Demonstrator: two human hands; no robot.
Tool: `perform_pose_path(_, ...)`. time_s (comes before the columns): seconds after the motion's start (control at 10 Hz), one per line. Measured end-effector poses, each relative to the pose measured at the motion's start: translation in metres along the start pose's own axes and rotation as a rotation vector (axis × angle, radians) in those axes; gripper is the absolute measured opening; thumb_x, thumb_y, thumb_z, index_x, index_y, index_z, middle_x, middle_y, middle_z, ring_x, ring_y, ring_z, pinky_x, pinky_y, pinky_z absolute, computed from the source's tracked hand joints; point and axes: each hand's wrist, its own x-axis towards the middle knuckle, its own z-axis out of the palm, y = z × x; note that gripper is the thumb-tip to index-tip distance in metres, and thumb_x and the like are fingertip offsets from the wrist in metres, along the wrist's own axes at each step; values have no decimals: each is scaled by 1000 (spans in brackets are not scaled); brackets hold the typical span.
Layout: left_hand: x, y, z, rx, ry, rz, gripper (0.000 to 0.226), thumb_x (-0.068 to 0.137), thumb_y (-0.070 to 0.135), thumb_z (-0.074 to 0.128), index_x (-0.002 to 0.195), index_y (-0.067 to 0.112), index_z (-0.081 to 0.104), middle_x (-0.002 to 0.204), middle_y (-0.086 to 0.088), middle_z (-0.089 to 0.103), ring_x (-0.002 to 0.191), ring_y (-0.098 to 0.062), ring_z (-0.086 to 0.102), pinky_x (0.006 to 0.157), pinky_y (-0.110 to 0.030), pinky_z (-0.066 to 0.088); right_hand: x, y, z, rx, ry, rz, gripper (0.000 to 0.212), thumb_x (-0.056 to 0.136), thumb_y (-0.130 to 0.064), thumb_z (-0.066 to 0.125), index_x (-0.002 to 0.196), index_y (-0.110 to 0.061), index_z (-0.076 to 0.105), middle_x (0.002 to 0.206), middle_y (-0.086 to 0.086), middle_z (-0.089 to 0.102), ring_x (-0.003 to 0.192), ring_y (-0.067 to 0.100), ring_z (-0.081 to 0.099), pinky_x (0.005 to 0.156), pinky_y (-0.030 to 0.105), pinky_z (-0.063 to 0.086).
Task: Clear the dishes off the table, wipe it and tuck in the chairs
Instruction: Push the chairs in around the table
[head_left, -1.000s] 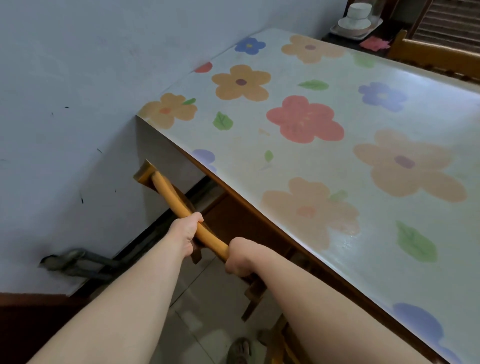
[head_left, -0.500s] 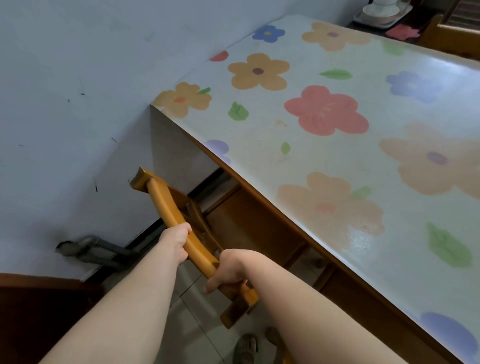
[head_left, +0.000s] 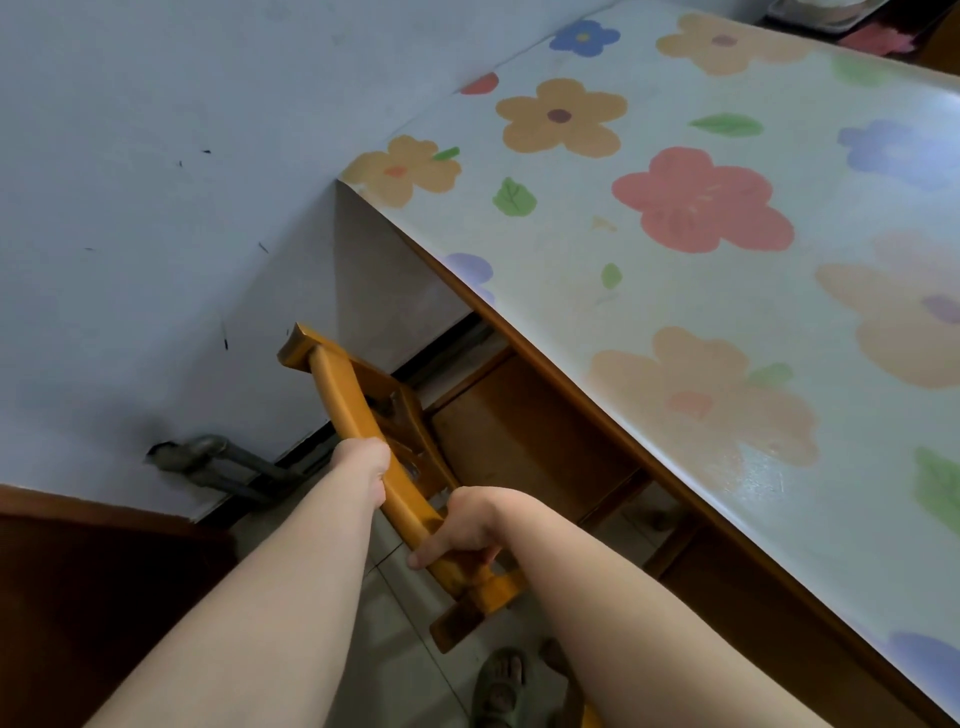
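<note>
A wooden chair (head_left: 340, 395) stands at the table's near long edge, its curved top rail running from upper left to lower right. My left hand (head_left: 366, 465) grips the rail near its middle. My right hand (head_left: 465, 530) grips the rail closer to its lower end, fingers curled round it. The chair's seat lies partly under the table (head_left: 675, 291), which carries a flower-print cover with no dishes on the part I see.
A pale wall (head_left: 156, 208) runs along the table's left end, with a grey pipe (head_left: 208, 460) at its foot. A dark wooden panel (head_left: 78, 597) fills the lower left. A tray with dishes (head_left: 810, 13) sits beyond the far end. A sandalled foot (head_left: 501, 686) stands on the tiled floor.
The chair rail and both hands sit lower in view and more of the seat shows beside the table. The view has shifted so that the far tray sits nearly out of frame.
</note>
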Motion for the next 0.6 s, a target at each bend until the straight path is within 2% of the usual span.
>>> perform_pose_path(0.1,-3,-2,-1,12,9,-2,38,97,12,46,134,3,44,106,-19,53,108,-40,56,97,-50,48,4,0,5,-23,-5,-7,77,71,-47,77,132,-11,47,124,11,57,110,33,58,97,47,49)
perform_pose_path(0.2,-4,-3,-2,16,4,-8,38,97,12,45,134,2,43,114,-20,55,111,-40,56,98,-49,47,6,1,7,-32,3,-23,74,72,-48,76,130,-11,49,120,10,59,107,32,60,96,47,50)
perform_pose_path(0.3,-8,-3,-1,34,15,1,38,97,11,44,134,2,43,106,-18,51,111,-39,55,98,-46,47,8,2,9,-35,11,-36,72,72,-49,75,128,-11,51,118,11,60,105,32,61,95,47,50)
perform_pose_path(0.4,-15,-1,3,46,24,6,40,97,12,43,137,4,40,103,-17,48,102,-35,53,88,-41,45,9,4,10,-48,19,-42,72,72,-52,74,127,-11,51,118,10,60,105,32,61,95,47,50)
perform_pose_path(0.5,-23,-1,6,32,28,-30,47,97,15,44,142,8,35,114,-17,49,106,-35,51,92,-42,43,10,8,14,-94,54,-54,73,72,-58,70,127,-13,51,113,8,60,103,29,60,95,45,49)
perform_pose_path(0.6,-23,-1,9,52,12,-42,51,96,15,44,145,6,33,138,-19,45,124,-39,46,104,-45,39,7,12,21,-126,107,-60,70,75,-62,64,125,-13,52,108,7,59,101,26,59,94,41,48)
